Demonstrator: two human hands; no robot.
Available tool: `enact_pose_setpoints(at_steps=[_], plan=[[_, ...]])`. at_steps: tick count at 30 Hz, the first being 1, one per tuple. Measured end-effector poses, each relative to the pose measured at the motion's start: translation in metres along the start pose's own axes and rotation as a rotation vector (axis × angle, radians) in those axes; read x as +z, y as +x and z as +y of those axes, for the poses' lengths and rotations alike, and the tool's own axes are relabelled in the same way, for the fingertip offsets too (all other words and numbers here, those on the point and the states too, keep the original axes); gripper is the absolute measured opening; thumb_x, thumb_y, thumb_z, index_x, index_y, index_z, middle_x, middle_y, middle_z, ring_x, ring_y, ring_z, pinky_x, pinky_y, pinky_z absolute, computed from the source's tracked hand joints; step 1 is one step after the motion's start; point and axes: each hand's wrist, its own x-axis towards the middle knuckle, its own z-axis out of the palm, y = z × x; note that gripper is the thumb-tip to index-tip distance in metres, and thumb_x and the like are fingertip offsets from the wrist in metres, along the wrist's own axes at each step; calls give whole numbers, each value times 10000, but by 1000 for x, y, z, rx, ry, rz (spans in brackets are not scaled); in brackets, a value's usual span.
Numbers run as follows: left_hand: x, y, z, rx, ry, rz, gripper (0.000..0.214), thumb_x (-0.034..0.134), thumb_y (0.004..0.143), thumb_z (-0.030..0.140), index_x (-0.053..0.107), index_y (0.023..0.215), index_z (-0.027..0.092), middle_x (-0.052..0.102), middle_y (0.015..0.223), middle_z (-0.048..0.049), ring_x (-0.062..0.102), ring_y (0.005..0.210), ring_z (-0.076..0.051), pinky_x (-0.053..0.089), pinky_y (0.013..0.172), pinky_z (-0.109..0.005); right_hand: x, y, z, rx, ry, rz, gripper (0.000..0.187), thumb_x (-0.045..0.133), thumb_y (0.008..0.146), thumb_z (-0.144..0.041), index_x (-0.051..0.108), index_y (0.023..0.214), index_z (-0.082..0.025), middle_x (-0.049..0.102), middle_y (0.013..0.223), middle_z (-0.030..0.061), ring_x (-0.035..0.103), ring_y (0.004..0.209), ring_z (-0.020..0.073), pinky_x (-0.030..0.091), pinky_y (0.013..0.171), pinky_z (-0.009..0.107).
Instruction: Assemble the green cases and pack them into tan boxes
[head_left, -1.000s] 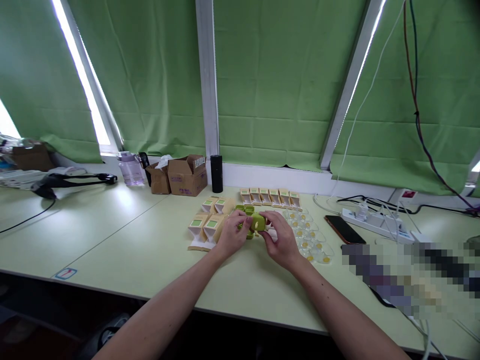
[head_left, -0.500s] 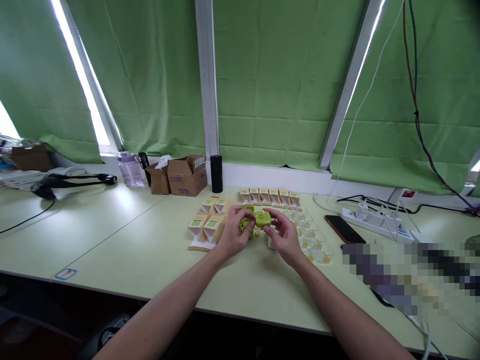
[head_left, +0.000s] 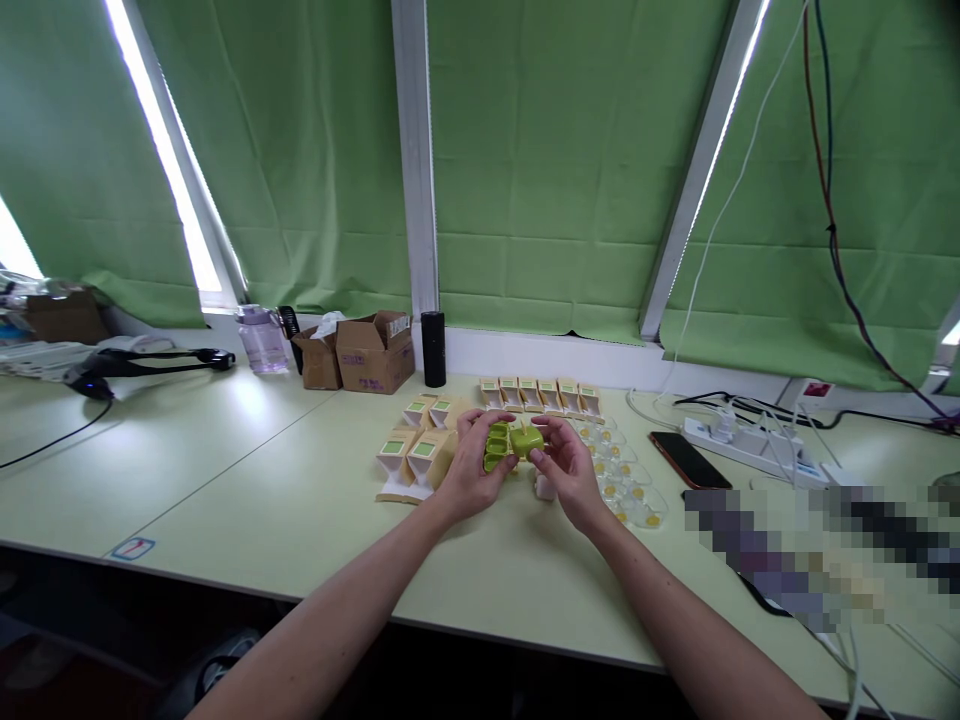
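My right hand (head_left: 568, 465) pinches a small glossy green rounded piece (head_left: 526, 441) with a short stalk-like tip on top. My left hand (head_left: 476, 465) is just left of it, thumb and fingers spread apart. Between those fingers a group of green pieces with hollows (head_left: 496, 446) shows; whether the hand touches them I cannot tell. A small whitish block (head_left: 544, 487) sits under my right hand, partly covered. Right of that hand lie clear plastic pieces with yellow centres (head_left: 616, 470). Folded card boxes with green squares (head_left: 424, 458) stand left of my left hand.
A row of similar card boxes (head_left: 540, 394) stands behind the hands. Farther back are a black cylinder (head_left: 433, 348), a cardboard box (head_left: 373, 355) and a purple bottle (head_left: 262, 340). At right lie a phone (head_left: 688, 460) and a power strip (head_left: 750, 450) with cables.
My left thumb and fingers have parted, showing more of the green pieces behind them. The green piece in my right hand has tilted slightly, and more of the whitish block shows.
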Motion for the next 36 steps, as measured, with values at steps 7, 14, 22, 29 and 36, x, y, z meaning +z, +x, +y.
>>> enact_pose_setpoints(at_steps=[7,14,22,29,36], plan=[[-1,0,-1,-50,-181,-38,546,681,980,283,514,1499,248,598,1418,-158,488,1392,-344,454,1186,-548,-1,-1,-9,129,31,-2,557,746,936,-600,556,1359,-290,669,906,14,633,814,218,526,745,350],[4,-1,-6,-128,-427,-146,635,755,951,301,537,1547,282,580,1444,-156,539,1422,-346,439,1222,-540,1,-1,-13,176,42,25,590,725,925,-668,552,1347,-293,636,830,-14,592,734,201,467,653,310],[5,1,-9,-328,-656,-93,496,860,886,410,736,1330,228,669,1331,-153,631,1247,-312,525,1087,-442,2,0,-15,202,24,66,527,668,959,-666,590,1293,-266,670,796,-11,611,744,204,458,688,319],[4,8,-15,-536,-1102,53,510,919,834,408,749,1272,208,749,1144,-102,706,999,-210,554,895,-336,-23,14,-25,8,-529,111,176,633,961,-382,695,884,-236,740,852,55,628,821,243,452,766,372],[-2,12,-14,-586,-1199,147,314,870,864,369,791,1088,165,766,1093,-117,690,977,-216,544,823,-307,-34,16,-43,18,-1201,-263,53,709,878,-193,720,851,-237,772,854,49,625,945,269,385,852,392]])
